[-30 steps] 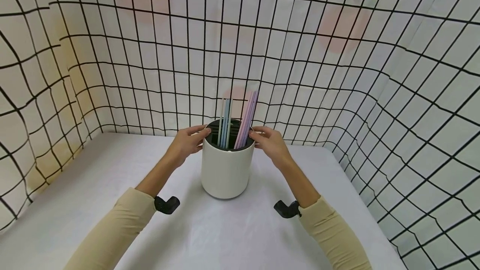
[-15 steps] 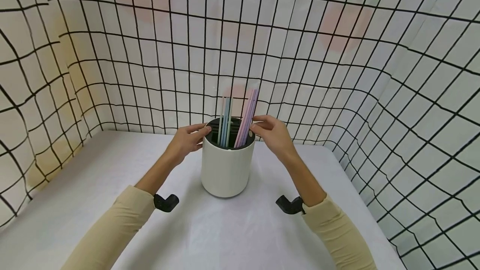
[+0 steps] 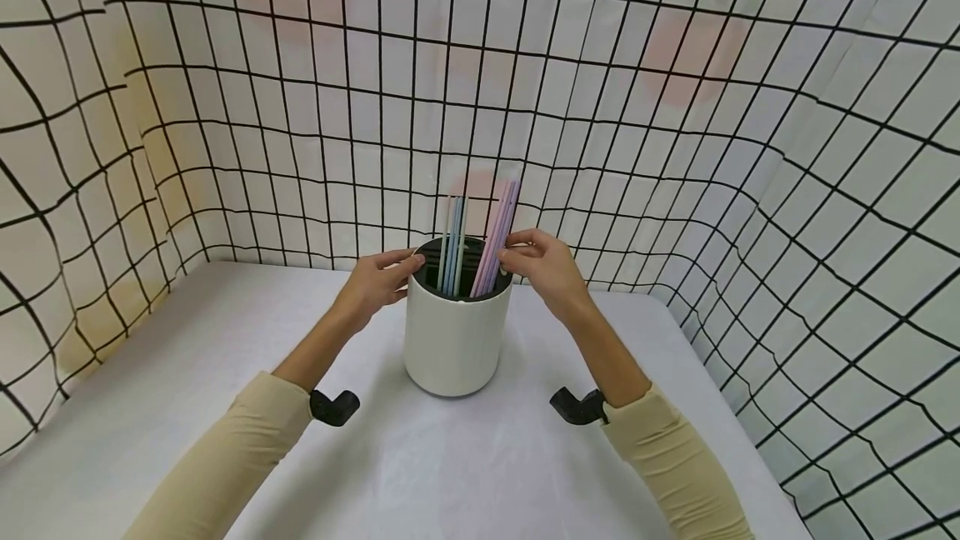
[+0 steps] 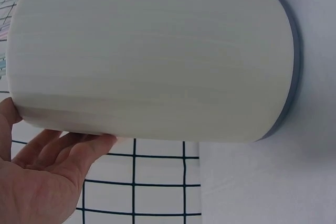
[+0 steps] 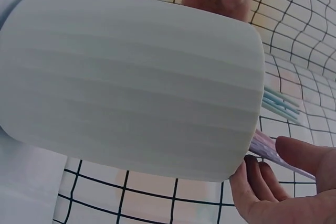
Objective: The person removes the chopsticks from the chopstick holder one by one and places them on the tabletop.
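White and cylindrical, the holder (image 3: 453, 340) stood upright on the cloth-covered table (image 3: 442, 473), its black slotted insert (image 3: 474, 255) bearing slim blue-green sticks (image 3: 453, 248) and pink-lavender sticks (image 3: 495, 233). The left hand (image 3: 373, 282) pinched its rim, thumb on top. The right hand (image 3: 553, 275), thumb spread from fingers, touched the opposite side; whether it touched the pink-lavender sticks was unclear.

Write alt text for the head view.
A white pot of pastel sticks stands on a table before black-gridded walls. The left hand pinches its rim; the right hand is at the purple sticks, its grip unclear.
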Demonstrator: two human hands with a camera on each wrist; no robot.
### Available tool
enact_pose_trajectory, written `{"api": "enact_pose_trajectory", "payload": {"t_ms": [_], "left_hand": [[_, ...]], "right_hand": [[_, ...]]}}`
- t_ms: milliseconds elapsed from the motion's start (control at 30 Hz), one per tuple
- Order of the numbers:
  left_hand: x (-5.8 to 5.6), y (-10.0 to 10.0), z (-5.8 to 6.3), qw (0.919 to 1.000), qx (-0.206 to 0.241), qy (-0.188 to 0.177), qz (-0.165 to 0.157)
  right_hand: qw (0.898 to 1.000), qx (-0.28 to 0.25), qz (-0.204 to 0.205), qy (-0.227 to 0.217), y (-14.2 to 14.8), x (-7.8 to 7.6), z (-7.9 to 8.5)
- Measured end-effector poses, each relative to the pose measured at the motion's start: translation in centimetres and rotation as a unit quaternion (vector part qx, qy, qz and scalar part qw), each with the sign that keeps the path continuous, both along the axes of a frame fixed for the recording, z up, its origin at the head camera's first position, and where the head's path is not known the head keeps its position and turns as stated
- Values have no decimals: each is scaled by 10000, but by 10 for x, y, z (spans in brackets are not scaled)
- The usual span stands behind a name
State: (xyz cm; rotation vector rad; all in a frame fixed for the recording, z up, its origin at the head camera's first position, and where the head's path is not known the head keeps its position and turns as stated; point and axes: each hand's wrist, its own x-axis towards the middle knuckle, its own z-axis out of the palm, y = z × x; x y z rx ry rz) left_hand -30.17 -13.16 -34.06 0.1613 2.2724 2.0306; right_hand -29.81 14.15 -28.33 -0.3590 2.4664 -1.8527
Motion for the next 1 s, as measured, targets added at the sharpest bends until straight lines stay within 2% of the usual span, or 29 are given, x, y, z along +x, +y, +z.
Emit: {"api": "enact_pose_trajectory", "payload": {"t_ms": [200,633,1000], "left_hand": [[1,0,0,9999,-112,48,-2],[-2,1,0,10000,-44,27,3],[-2,-1,0,10000,-72,-3,-12]], "right_hand": [[9999,52,-75,120,1,-2,-6],[9988,76,-206,431,0,-5,-13],[9981,-49,-332,517,-3,-5,-9]]}}
